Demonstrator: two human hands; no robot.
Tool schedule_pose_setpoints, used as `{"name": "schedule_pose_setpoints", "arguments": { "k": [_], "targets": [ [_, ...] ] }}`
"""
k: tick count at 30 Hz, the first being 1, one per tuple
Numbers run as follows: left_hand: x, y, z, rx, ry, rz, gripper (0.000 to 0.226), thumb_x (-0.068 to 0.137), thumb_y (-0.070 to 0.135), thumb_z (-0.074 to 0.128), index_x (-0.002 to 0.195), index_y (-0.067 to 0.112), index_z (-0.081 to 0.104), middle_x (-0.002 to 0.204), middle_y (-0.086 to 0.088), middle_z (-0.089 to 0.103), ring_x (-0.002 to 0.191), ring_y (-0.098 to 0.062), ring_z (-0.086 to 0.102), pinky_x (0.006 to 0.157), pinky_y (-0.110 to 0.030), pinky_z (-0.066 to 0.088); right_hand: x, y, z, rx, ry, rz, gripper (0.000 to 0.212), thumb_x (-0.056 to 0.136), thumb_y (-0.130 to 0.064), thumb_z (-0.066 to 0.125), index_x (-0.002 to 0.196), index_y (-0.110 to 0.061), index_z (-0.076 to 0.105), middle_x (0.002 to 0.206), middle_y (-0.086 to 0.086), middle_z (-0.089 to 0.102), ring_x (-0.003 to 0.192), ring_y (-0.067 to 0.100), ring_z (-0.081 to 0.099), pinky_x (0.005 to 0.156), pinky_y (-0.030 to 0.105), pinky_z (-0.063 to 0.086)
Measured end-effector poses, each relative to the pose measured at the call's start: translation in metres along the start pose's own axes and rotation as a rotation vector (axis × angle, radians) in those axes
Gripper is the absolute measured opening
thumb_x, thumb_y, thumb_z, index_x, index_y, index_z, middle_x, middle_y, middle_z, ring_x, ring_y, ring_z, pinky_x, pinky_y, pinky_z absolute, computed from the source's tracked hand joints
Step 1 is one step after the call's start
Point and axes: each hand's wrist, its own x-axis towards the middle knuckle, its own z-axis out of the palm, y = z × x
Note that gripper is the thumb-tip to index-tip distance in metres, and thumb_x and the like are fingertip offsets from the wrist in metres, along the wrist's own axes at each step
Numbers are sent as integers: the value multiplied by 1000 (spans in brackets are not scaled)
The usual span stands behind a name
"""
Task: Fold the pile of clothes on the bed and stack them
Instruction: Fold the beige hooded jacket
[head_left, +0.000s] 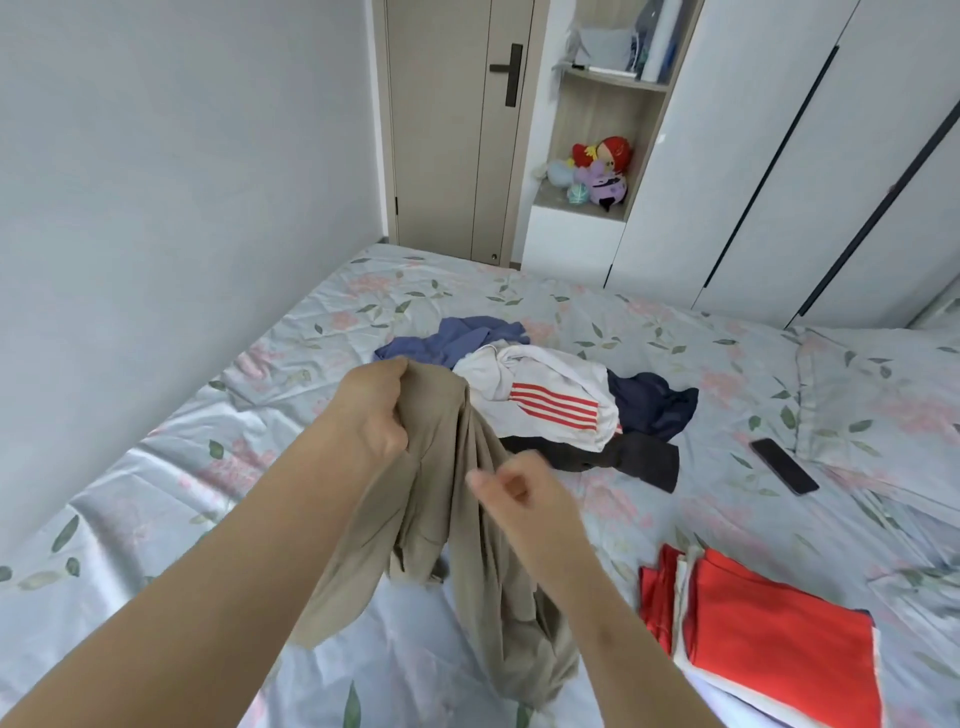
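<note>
A black phone (784, 466) lies just beside a floral pillow (883, 395); plush toys (602, 169) crowd a shelf (576, 203).

You've got the garment (452, 519) hanging at centre frame over the bed (208, 467), your left hand (376, 410) gripping its top just left of centre and your right hand (519, 493) lower and to the right, in front of the cloth. Behind it, mid-frame, the pile of clothes (545, 395) lies on the bed, the phone (784, 466) to its right beside the pillow (883, 395), and the folded stack (769, 623) sits lower right. Up top, the door (447, 130) stands beyond the bed's far end, the shelf (597, 205) with plush toys (602, 166) right of it, the wardrobe (779, 156) filling the upper right.
</note>
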Motion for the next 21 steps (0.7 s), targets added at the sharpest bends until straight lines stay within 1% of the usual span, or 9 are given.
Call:
{"name": "schedule_pose_setpoints", "arguments": {
  "k": [2,6,8,10,12,15,18,20,21],
  "targets": [
    [8,8,3,-78,67,-40,43,105,20,27,143,3,34,148,-7,37,135,-18,36,111,-27,27,-2,3,15,-27,-187,81,37,83,-49,64,107,-23,55,96,-11,57,88,1,54,78,16,44],
    [-6,23,21,-299,49,-98,29,102,9,34,117,4,58,121,1,60,119,-11,52,91,-21,42,5,7,42,-78,-199,164,82,64,-66,66,131,-26,42,123,-11,51,113,10,49,99,32,44],
    [-7,30,25,-400,17,-140,29,101,8,36,121,1,56,125,-5,61,115,-13,57,90,-23,47,10,10,47,-170,-155,147,64,71,-58,63,123,-24,48,117,-8,56,110,15,52,98,37,44],
    [-11,36,20,-457,6,-141,25,101,9,37,106,-2,60,103,-6,66,84,-10,66,60,-18,54,16,13,37,-176,-64,109,25,88,-34,56,110,-22,57,102,-6,61,100,17,56,92,33,46],
    [-6,36,6,-445,11,-94,25,102,11,36,96,0,58,90,-3,63,66,-13,63,46,-22,51,23,18,18,-84,103,79,16,91,-11,47,95,-23,58,88,-11,58,91,15,52,78,20,43],
    [9,24,-23,-260,96,35,24,102,15,38,84,8,52,82,-5,56,67,-14,56,44,-22,52,30,14,-20,94,342,19,32,88,2,44,69,-24,46,65,-9,44,69,15,41,62,25,32],
    [26,-1,-46,390,260,219,20,95,18,53,76,12,54,76,-9,58,53,-12,60,50,-25,54,33,-7,-44,161,367,-84,29,89,1,44,82,-22,60,75,-11,58,68,0,50,69,17,40],
    [24,-16,-48,767,309,445,14,83,18,67,84,17,54,80,0,60,66,-11,61,61,-27,47,34,-22,-49,164,300,-160,26,89,1,44,92,-14,65,87,-7,65,78,-2,55,76,10,41],
    [21,-21,-46,801,216,533,29,76,18,74,95,21,52,89,6,59,79,-9,59,66,-25,45,34,-27,-49,149,261,-198,25,89,2,45,94,-12,65,89,-7,66,81,-1,55,77,8,41]
  ]
}}
